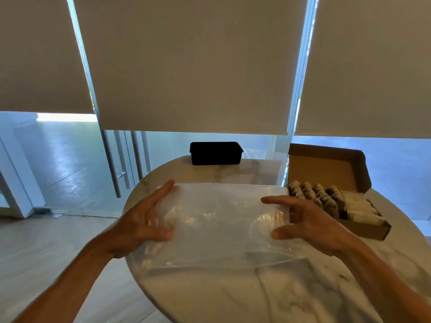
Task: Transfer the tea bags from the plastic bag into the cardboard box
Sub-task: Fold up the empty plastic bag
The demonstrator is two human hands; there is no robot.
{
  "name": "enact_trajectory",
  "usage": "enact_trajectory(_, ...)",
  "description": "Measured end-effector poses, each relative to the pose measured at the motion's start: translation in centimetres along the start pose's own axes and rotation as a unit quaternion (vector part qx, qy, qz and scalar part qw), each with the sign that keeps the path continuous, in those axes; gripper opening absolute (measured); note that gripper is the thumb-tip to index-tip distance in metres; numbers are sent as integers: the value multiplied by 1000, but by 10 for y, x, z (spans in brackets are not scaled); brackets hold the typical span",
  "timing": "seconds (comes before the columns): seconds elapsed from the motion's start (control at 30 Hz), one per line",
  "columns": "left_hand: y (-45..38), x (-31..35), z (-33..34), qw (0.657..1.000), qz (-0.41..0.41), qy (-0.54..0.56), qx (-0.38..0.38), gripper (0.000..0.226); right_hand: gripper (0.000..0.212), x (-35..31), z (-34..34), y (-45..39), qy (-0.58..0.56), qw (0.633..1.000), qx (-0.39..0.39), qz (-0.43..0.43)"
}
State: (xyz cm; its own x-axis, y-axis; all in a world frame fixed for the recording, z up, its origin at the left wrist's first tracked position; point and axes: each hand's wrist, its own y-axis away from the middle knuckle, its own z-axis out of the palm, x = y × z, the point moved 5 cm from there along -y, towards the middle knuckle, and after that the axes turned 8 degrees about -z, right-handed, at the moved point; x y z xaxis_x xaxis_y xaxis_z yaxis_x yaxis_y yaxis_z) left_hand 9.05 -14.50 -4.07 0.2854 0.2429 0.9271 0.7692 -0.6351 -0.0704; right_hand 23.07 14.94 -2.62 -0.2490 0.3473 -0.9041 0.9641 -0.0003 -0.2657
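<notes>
Beside the box (326,169) of tea bags (326,199), our left hand (142,220) gripped the bag (217,220); our right hand (312,224) hovered spread, holding nothing.

The clear, flat plastic bag (221,224) looked thin, glossy and creased, catching highlights. The brown cardboard box (326,169) was matt and smooth-faced. The round table's pale marble-look top (233,297) showed grey veining and a soft sheen. The black rectangular container (215,153) looked like matt plastic. The beige roller blinds (191,66) seemed matt fabric.
</notes>
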Motion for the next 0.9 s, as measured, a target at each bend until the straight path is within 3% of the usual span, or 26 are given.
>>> enact_trajectory(0.17, -5, 0, 1, 994, -46, -95, 14, 103, 67, -8, -4, -1, -2, 998, 55, -13)
enact_trajectory(0.3, -13, 1, 0, 975, -59, -207, 57, 83, 69, -7, -4, -7, 100, 993, 64, 9)
enact_trajectory(0.43, -17, 0, -1, 943, -24, -282, 173, 38, 41, -5, 1, -15, 243, 966, 88, 9)
enact_trajectory(0.5, -14, 0, -4, 932, -16, -293, 211, 27, 24, -6, 4, -18, 287, 953, 95, -6)
enact_trajectory(0.63, 0, -3, -13, 924, -52, -353, 136, 42, 25, -12, 15, -27, 305, 948, 89, -31)
enact_trajectory(0.7, 9, 13, -11, 934, -8, -349, 82, 48, 21, -22, 28, -36, 299, 952, 49, -49)
enact_trajectory(0.8, 17, 46, 2, 964, 63, -256, 29, 46, 5, -41, 51, -49, 284, 956, 2, -80)
enact_trajectory(0.9, 17, 53, 7, 965, 80, -250, -2, 29, 10, -60, 70, -64, 278, 955, -12, -98)
